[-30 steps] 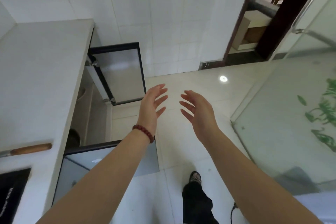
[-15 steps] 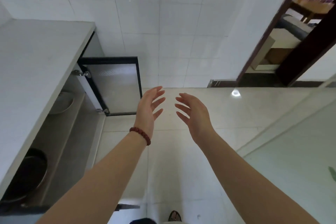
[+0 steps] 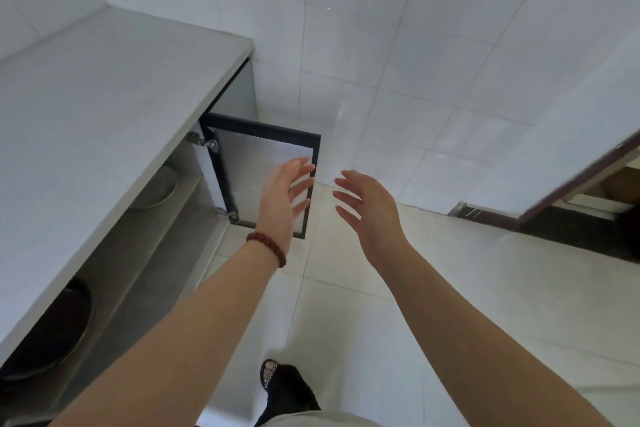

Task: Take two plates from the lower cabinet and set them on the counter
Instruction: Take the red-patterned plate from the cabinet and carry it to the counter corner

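1. Two bare hands hang in mid-air over the floor tiles, palms facing each other. The left hand [image 3: 282,199] and the right hand [image 3: 369,208] both have fingers spread wide and hold nothing.
2. One pale shallow dish [image 3: 157,189], probably a plate, lies on the upper shelf of the lower cabinet [image 3: 166,253]. It is left of and below the hands, partly hidden under the counter [image 3: 104,97] edge.
3. The left hand is nearer to it. The reach likely runs left and down, past the one open cabinet door [image 3: 266,177] that stands just beyond that hand.
4. The dish is round, so it has no long axis; its rim faces up.
5. Counted:
   - one plate-like dish in view, with a second not visible
   - one dark round pan [image 3: 52,333] at near left, lower down
   - one red bead bracelet [image 3: 268,248] on the left wrist
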A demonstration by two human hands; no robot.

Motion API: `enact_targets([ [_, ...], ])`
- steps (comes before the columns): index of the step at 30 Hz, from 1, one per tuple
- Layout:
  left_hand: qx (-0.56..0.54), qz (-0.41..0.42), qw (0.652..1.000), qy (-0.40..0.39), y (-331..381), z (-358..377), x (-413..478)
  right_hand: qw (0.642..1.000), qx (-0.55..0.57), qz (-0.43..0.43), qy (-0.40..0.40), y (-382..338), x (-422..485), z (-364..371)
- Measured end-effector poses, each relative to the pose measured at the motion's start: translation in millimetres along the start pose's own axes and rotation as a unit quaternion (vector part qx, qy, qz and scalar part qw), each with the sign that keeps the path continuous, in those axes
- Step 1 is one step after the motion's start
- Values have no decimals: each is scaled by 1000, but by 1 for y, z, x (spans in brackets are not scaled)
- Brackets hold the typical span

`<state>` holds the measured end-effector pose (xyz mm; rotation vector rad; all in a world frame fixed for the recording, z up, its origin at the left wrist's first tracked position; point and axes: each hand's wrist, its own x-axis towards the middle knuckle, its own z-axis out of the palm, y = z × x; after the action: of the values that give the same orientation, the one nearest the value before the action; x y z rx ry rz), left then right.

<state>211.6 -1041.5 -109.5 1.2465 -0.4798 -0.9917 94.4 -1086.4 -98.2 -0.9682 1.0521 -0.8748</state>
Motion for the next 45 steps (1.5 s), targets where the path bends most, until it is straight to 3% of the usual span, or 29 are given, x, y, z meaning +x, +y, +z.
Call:
enact_targets([
  [8, -19, -8, 994, 110, 38, -56, 91, 995, -11, 50, -85, -4, 96, 103],
  [14, -29, 14, 978, 208, 53, -124, 109, 974, -47, 96, -200, 19, 129, 182],
  [21, -48, 37, 935, 349, 56, -170, 121, 929, -95, 137, -331, 40, 158, 246],
  [29, -96, 51, 877, 468, 33, -160, 148, 874, -148, 166, -433, 53, 209, 271],
  [36, -105, 50, 859, 499, -9, -154, 173, 845, -172, 173, -475, 87, 246, 266],
  [45, -103, 57, 864, 490, -113, -198, 225, 864, -157, 161, -451, 197, 306, 262],
])
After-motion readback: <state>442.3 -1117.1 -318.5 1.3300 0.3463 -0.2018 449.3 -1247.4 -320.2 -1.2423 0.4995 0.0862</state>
